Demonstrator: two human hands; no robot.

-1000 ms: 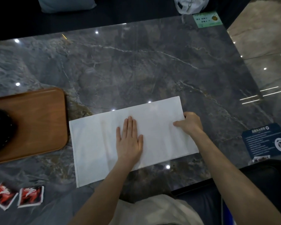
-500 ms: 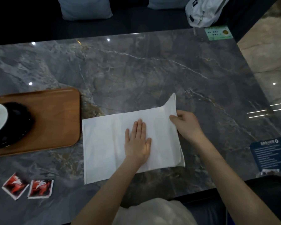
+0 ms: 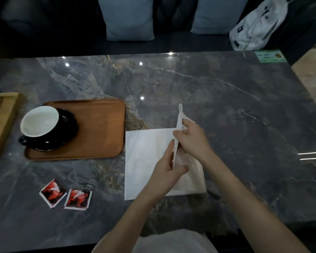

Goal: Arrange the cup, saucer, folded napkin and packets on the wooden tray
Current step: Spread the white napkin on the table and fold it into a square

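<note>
A white napkin (image 3: 144, 157) lies on the grey marble table, right of the wooden tray (image 3: 98, 132). Its right part stands lifted on edge. My right hand (image 3: 192, 139) pinches that raised flap near its top, and my left hand (image 3: 167, 170) grips the flap lower down. On the tray's left side a black cup with a white inside (image 3: 39, 123) stands on a black saucer (image 3: 66, 136). Two red packets (image 3: 52, 193) (image 3: 78, 199) lie on the table in front of the tray.
A light wooden box (image 3: 2, 125) sits at the far left edge. Beyond the table is a dark sofa with two blue cushions (image 3: 128, 17) and a white bag (image 3: 255, 26). A green card (image 3: 270, 56) lies at the table's far right corner.
My right hand has raised the napkin's right end and carried it leftward. My left hand came off the flat napkin and took hold of the raised flap. The view shifted left, showing cup and tray.
</note>
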